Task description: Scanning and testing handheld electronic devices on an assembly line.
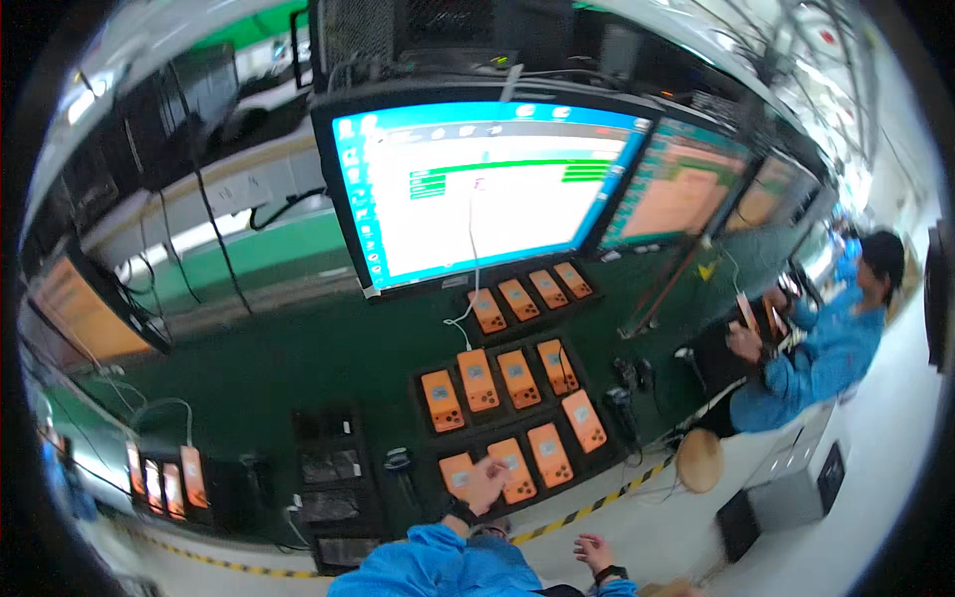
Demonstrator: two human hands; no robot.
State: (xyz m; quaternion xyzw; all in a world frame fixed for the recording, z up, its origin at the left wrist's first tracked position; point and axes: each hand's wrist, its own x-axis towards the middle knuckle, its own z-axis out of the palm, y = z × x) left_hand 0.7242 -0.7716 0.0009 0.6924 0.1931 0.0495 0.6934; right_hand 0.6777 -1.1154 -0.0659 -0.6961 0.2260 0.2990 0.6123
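Observation:
My left hand (485, 485) reaches over the near black tray (594, 460), fingers stretched out and apart across two orange phones. It partly covers the leftmost phone (455, 469) and its fingertips lie at the edge of the neighbouring phone (515, 478); whether they touch is unclear. Another orange phone (549, 456) lies to the right, and a tilted one (584, 422) sits at the tray's right end. My right hand (594, 552) hangs beyond the bench's front edge, empty with fingers spread. In the middle tray, a white cable (460, 323) runs to an orange phone (477, 381).
A large lit monitor (487, 199) stands behind the trays. Handheld scanners (401, 466) lie beside them, left and right. Black trays (330, 468) with dark items are at left. A co-worker (826, 338) in blue handles a phone at right, near a round stool (699, 461).

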